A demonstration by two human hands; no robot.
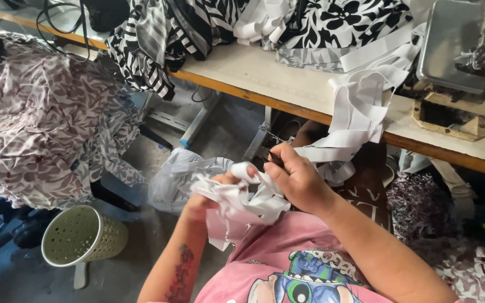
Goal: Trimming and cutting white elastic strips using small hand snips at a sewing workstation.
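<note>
Open floor left of the basket (82, 235) — table edge (287, 106) and fabric heap (40, 118) crowd above.

Left hand (209, 199) (fingers) under white strips (242, 205)

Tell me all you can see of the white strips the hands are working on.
The white strips look like flat bands of soft woven fabric or elastic, bunched into a crumpled tangle in front of the pink shirt. The left hand grips the bundle from below; the right hand pinches it from above with its fingers. More of the same bands run up over the table edge to a loose pile beside the sewing machine.
</note>
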